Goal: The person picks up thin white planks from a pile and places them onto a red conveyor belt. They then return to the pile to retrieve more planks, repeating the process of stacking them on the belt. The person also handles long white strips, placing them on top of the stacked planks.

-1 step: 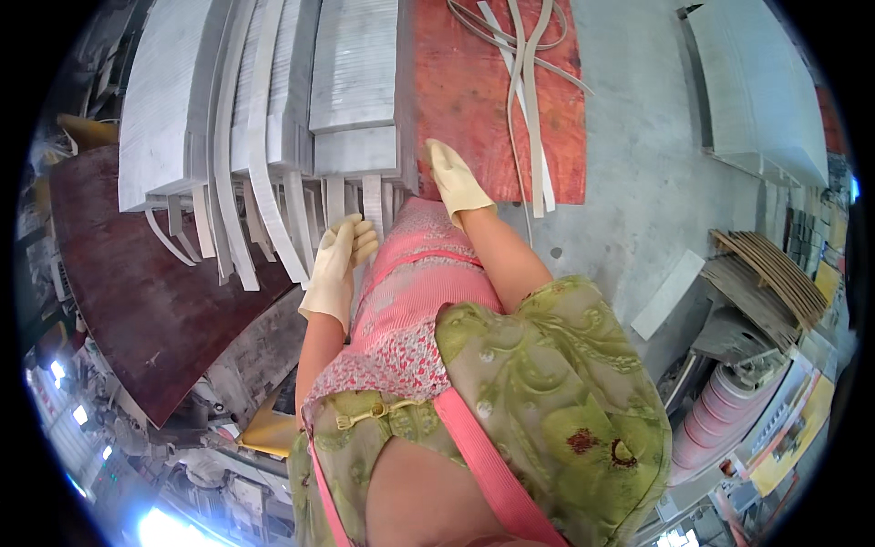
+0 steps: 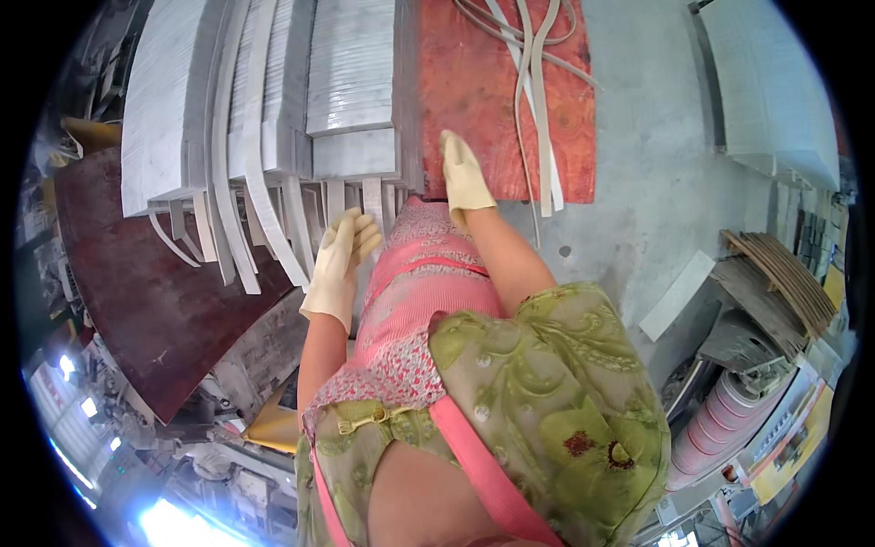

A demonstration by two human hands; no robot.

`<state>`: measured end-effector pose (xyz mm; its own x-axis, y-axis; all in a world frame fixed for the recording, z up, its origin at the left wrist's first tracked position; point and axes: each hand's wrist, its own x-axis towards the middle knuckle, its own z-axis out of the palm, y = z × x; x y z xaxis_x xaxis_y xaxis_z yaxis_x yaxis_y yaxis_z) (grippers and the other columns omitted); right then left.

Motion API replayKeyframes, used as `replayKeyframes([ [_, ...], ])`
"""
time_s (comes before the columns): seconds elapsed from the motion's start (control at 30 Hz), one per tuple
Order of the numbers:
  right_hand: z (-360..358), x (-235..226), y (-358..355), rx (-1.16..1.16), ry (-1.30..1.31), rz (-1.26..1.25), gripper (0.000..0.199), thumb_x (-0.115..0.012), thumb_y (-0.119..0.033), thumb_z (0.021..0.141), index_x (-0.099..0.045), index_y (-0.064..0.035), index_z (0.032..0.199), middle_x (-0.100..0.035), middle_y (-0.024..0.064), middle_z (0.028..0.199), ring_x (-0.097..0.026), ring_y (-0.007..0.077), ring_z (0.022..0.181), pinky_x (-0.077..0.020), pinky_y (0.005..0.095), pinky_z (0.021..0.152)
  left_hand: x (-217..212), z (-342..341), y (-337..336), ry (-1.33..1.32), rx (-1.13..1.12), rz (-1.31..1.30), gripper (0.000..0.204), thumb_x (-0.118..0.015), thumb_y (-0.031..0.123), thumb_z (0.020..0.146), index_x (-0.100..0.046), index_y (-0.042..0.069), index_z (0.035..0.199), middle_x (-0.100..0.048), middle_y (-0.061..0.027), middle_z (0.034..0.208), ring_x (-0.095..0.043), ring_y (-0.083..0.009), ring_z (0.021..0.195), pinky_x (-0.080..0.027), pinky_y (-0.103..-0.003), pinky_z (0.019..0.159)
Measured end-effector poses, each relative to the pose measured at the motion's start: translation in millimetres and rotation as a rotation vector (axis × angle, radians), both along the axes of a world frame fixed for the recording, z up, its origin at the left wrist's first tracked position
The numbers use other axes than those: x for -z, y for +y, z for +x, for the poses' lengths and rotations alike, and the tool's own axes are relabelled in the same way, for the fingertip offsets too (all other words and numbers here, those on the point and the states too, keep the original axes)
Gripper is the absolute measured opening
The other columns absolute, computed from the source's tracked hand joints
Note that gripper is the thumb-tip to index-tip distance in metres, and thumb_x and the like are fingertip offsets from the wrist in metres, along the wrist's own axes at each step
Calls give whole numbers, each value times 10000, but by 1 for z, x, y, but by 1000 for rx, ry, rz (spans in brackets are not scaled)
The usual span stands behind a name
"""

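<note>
My left hand (image 2: 339, 260), in a cream rubber glove, hovers just in front of the stacked slabs, its fingers loosely bent and apart with nothing visible in them. Grey-white, stone-like slabs (image 2: 354, 153) stand in tight rows at the far left. Light flat strips (image 2: 262, 178) drape over these rows and dangle past their near edge. My right hand (image 2: 465, 173), gloved alike, has its fingers stretched forward. It shows above the near left part of a red board (image 2: 574, 146), right of the slabs; I see nothing held.
Long loose strips (image 2: 538, 118) lie tangled on the red board. A dark red sheet (image 2: 155, 301) slants at left. Another pale block stack (image 2: 775, 100) stands at far right on the grey floor (image 2: 629, 173). Brown curved slats (image 2: 784, 273) and a pink-white roll (image 2: 725, 419) are nearer right.
My right hand has shifted slightly right and farther forward, away from the slabs' side. The view has tilted a little. My left hand keeps nearly the same place.
</note>
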<state>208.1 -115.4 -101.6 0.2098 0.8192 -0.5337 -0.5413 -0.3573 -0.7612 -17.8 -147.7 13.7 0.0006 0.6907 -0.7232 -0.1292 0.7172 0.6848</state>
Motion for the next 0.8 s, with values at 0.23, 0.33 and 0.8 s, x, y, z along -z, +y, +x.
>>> replayKeyframes([
  [0.23,16,63,57,243,7,15,629,-429,-462,1070,-390,-29,1524,-378,144,1597,-335,257,1485,-254,382,1217,5,38,59,2,77,29,650,-496,445,1063,-465,-160,1299,-575,-297,1269,-620,-342,1179,-519,-403,1033],
  [0.33,-8,59,73,261,-24,6,609,-439,-450,1067,-420,-27,1505,-401,144,1577,-359,258,1464,-273,370,1202,16,39,78,143,108,20,638,-514,465,1053,-491,-157,1198,-611,-262,1146,-661,-301,1046,-560,-379,962],
  [0.8,-48,6,106,244,-41,-16,562,-410,-397,1074,-464,9,1459,-513,142,1467,-448,259,1373,-347,342,1138,29,43,88,117,45,-42,654,-537,480,1040,-465,-136,1251,-612,-206,1100,-662,-242,995,-580,-378,933],
])
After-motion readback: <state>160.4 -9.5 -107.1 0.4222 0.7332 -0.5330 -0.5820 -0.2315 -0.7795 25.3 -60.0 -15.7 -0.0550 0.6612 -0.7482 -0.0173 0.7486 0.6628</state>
